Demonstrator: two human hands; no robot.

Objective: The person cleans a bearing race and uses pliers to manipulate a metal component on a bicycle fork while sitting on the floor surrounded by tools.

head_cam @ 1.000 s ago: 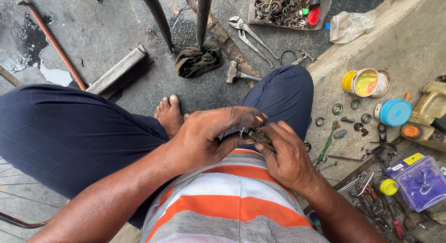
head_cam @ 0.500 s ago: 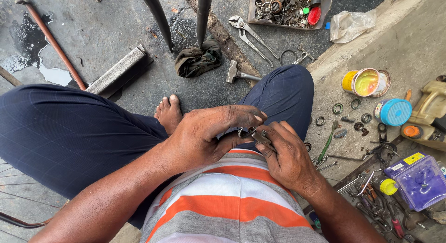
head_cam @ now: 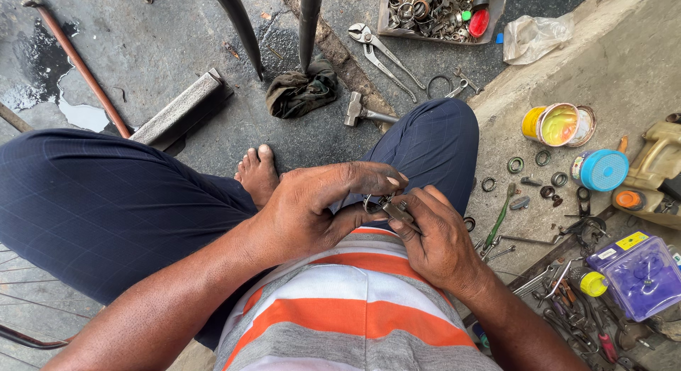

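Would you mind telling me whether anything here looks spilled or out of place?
Yes: a puddle of water lies on the dark concrete floor at upper left, beside the rusty metal rod; small rings and washers are scattered loose.

Concrete floor (head_cam: 177, 52) carries hammer (head_cam: 362, 114), pliers (head_cam: 379, 52), rag (head_cam: 301, 91)

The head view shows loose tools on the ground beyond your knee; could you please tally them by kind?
Pliers: 1
Hammer: 1
Small wrench: 1
Total: 3

Orange-and-grey striped shirt (head_cam: 355, 300), navy trousers (head_cam: 106, 215), yellow tin (head_cam: 557, 124).
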